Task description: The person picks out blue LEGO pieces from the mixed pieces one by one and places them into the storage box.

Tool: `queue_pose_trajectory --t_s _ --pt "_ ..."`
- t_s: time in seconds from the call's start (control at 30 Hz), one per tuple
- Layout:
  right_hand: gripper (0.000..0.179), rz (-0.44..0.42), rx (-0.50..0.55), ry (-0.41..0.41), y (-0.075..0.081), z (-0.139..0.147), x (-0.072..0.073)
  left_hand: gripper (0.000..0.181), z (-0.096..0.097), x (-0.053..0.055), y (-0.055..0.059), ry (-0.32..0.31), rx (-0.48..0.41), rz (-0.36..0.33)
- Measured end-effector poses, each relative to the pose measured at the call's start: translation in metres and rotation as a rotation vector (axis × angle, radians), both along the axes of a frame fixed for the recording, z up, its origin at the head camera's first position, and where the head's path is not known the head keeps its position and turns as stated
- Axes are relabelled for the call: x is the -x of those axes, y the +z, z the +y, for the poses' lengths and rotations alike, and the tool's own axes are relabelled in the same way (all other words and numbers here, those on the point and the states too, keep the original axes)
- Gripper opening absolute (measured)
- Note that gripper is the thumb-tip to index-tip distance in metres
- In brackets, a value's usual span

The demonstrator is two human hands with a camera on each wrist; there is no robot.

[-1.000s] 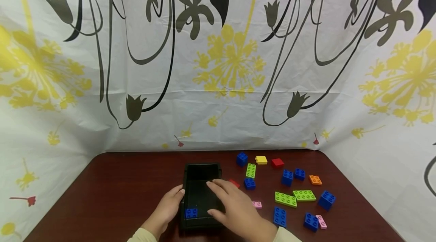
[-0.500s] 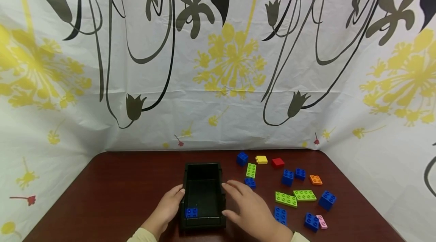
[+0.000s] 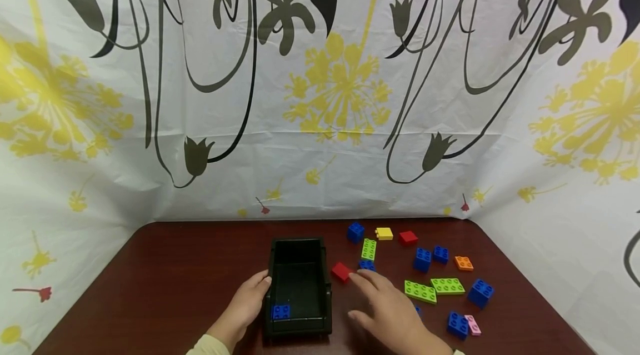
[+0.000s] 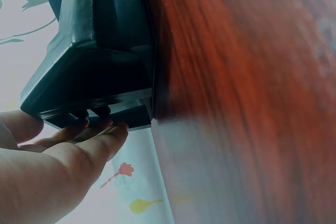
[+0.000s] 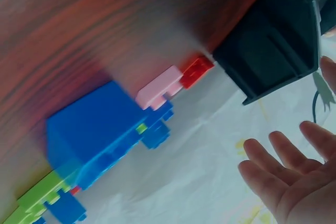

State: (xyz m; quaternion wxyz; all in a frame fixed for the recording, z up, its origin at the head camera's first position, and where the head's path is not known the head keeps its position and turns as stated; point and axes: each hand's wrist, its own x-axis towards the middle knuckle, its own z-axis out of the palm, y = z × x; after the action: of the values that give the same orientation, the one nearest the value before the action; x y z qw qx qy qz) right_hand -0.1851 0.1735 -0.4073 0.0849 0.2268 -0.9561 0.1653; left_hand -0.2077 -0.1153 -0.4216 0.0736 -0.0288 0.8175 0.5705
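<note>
A black plastic bin (image 3: 300,325) stands on the table, with a blue toy brick (image 3: 281,311) in its near left corner. My left hand (image 3: 246,305) grips the bin's left side, thumb at the rim; in the left wrist view the fingers (image 4: 100,142) reach along the outside beneath the edge. To the right of the bin, my right hand (image 3: 392,310) is held over the table with fingers spread and nothing in it. Its fingertips overlap the edge of a red brick (image 3: 341,272) in the head view. It hides a pink brick (image 5: 159,86), which the right wrist view shows.
Several bricks lie scattered on the right half of the table (image 3: 200,255): lime green bricks (image 3: 447,286), blue bricks (image 3: 480,293), an orange one (image 3: 463,263), a yellow one (image 3: 384,234) and another red one (image 3: 408,238). A patterned cloth (image 3: 320,177) hangs behind the table.
My right hand has moved from over the bin out to its right, uncovering the bin's right edge and the red brick. My left hand keeps its grip.
</note>
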Motion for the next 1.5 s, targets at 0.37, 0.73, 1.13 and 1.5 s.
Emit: queue_pose_trajectory --t_s 0.37,0.73,1.13,1.5 --pt "0.055 -0.095 -0.015 -0.099 -0.002 0.020 -0.002 0.051 0.000 0.000 0.000 -0.009 0.000 -0.009" --pt "0.052 -0.225 -0.071 -0.251 -0.004 0.038 -0.001 0.050 -0.001 0.000 0.000 -0.003 -0.003 -0.009" --pt "0.051 -0.355 -0.188 -0.393 -0.014 0.054 0.008 0.052 -0.001 0.002 0.001 -0.013 -0.003 -0.040" --pt "0.050 -0.434 -0.183 -0.411 -0.014 0.061 0.007 0.052 -0.001 0.000 0.001 -0.008 -0.003 -0.048"
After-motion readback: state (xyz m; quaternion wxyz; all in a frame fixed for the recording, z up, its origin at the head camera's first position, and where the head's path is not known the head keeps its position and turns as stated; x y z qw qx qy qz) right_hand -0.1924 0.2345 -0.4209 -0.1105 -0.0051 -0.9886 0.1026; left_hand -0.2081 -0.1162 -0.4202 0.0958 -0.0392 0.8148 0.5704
